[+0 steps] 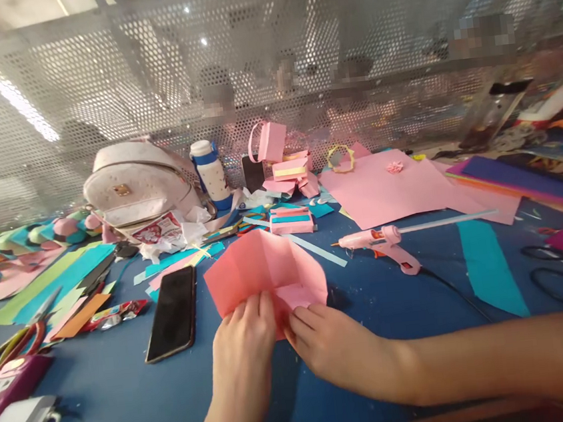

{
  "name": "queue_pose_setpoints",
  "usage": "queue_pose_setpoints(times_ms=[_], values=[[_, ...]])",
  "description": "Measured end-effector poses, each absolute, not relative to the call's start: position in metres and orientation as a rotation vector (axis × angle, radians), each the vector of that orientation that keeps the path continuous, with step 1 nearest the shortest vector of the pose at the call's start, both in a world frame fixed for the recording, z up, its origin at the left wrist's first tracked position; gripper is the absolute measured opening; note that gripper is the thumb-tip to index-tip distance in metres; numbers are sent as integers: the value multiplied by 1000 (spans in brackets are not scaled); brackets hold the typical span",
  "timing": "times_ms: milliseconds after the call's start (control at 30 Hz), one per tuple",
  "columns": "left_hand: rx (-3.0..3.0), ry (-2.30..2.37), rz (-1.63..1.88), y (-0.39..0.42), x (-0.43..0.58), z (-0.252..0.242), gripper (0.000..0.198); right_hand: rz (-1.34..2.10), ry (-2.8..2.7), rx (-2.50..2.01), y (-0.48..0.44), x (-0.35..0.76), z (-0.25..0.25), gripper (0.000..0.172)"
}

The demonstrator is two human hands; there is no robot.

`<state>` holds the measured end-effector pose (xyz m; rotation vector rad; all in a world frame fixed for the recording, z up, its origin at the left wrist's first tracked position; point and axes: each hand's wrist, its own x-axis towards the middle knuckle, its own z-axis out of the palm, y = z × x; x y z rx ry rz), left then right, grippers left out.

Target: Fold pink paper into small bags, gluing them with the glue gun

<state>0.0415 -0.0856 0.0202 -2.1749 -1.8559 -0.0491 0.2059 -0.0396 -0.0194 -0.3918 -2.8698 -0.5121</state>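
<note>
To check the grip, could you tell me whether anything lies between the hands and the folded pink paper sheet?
Nothing visible does: the left hand and right hand both pinch the folded pink paper sheet at its near edge.

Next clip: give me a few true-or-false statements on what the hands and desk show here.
1. Both the left hand and the right hand hold the folded pink paper. True.
2. A phone lies left of the pink paper. True.
3. The phone's screen is lit. False: it is dark.
4. The right hand grips a tool. False: the glue gun lies untouched on the table.
5. A white bag stands behind the phone. True.
</note>
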Motion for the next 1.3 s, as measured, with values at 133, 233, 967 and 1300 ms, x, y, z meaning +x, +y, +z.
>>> queue_pose_setpoints(times_ms=[133, 233, 967, 1300], values=[[-2149, -2069, 181, -73, 56, 32, 25, -545, -2866, -362, -44, 208, -22, 27], [-2173, -2006, 171, -67, 62, 33, 23, -542, -2861, -370, -46, 211, -23, 28], [-2006, -1922, 128, -79, 61, 23, 30, -565, -2874, -396, -55, 216, -22, 19], [-2205, -1568, 11, -101, 65, 9, 28, -577, -2844, -389, -55, 214, -30, 23]])
